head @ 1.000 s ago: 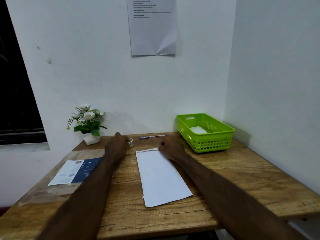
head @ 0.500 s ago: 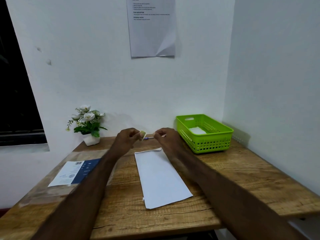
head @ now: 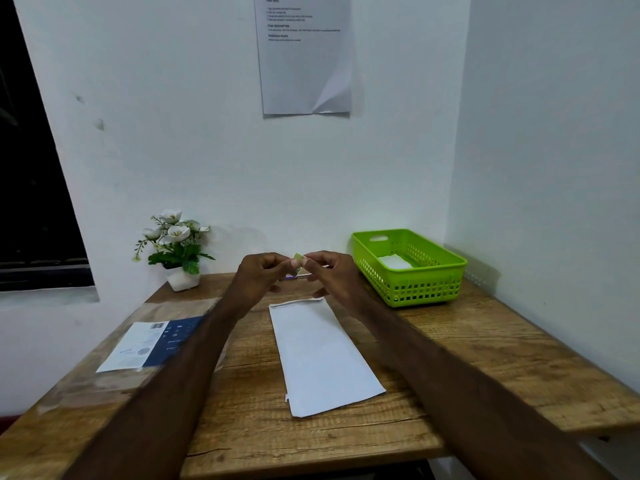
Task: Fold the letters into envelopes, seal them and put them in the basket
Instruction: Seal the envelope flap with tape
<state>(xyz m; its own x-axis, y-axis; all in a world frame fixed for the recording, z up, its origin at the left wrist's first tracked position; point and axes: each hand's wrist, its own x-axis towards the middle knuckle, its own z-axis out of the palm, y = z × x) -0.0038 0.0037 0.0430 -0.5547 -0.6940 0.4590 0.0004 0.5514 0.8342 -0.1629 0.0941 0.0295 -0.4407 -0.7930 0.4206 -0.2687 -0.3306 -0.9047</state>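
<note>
We count one of nearly everything, reading from the left. One potted plant (head: pixel 175 249) with white flowers stands at the far left corner of the wooden table (head: pixel 485 355). Nearer us lies one white-and-blue leaflet (head: pixel 152 344) bearing a barcode; its small print is too blurred to read.

At the middle, our two hands meet above the table's far edge. Our left hand (head: pixel 258 277) has its fingers curled round a small tape roll (head: pixel 298 258), pinching it, and our right hand (head: pixel 329 273) pinches the same roll from the other side with thumb and forefinger. Half a second ago the hands were a little apart, with the roll in the left alone; a second ago both lay flat on the table, the right one on the envelope's top edge.

Below them one white envelope (head: pixel 322 355) lies flat on the table, touched by neither hand and unmoved since the earlier pictures. One pen (head: pixel 291 277) peeps out behind the hands.

On the wall above hangs one printed sheet (head: pixel 304 64) with its lower right corner curled; its headings are too small to read surely.

At the right, one green basket (head: pixel 408 292) stands well apart from the envelope, with one white paper item (head: pixel 394 261) inside.
</note>
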